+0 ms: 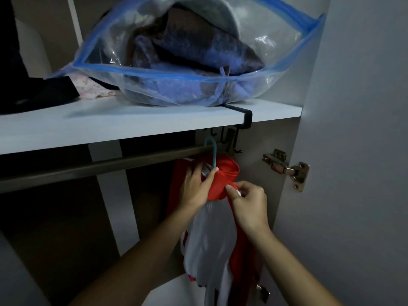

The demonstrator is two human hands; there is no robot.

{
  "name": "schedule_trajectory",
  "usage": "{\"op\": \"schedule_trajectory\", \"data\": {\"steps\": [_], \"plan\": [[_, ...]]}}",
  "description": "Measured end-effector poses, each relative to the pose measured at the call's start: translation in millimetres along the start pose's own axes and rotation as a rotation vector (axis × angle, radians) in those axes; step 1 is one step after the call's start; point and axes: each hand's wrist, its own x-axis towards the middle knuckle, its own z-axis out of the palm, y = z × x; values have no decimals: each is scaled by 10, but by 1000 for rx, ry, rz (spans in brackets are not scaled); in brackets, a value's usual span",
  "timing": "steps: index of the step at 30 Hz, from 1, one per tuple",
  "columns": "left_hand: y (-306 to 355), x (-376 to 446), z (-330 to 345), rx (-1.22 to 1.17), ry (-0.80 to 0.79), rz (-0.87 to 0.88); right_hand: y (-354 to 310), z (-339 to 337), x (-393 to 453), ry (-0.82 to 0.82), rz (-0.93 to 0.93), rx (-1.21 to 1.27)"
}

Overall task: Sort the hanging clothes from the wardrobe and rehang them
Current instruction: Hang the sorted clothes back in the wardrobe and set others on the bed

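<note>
My left hand (195, 186) gripped the red fabric garment (223, 177) at its teal plastic hanger (210, 151). My right hand (247, 202) pinched the collar just beside it, under the dark metal rail (99, 165).

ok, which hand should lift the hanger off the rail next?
Probably left. The left hand already grips the garment beside the hanger; the right hand only pinches the red hem lower down.

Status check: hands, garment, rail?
Left hand holds red garment at teal hanger. Right hand pinches its collar. Hanger hooked on rail. Nothing blocking.
</note>
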Motion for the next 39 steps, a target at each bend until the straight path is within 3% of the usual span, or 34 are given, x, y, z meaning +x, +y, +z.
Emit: {"op": "schedule_trajectory", "data": {"steps": [8,15,21,26,34,39], "plan": [[-20,154,113,21,3,-6,113,117,148,28,-12,-9],[-130,172,235,53,-123,-83,192,147,160,16,23,-107],[18,159,317,106,-161,-89,136,45,77,42,-245,-565],[52,203,392,146,-158,-96,100,-39,14,21,-341,-790],[90,264,488,168,-201,-96,213,-82,-39,-117,-334,-953],[101,208,368,193,-202,-107,195,-90,-73,-161,-320,-924]]}}
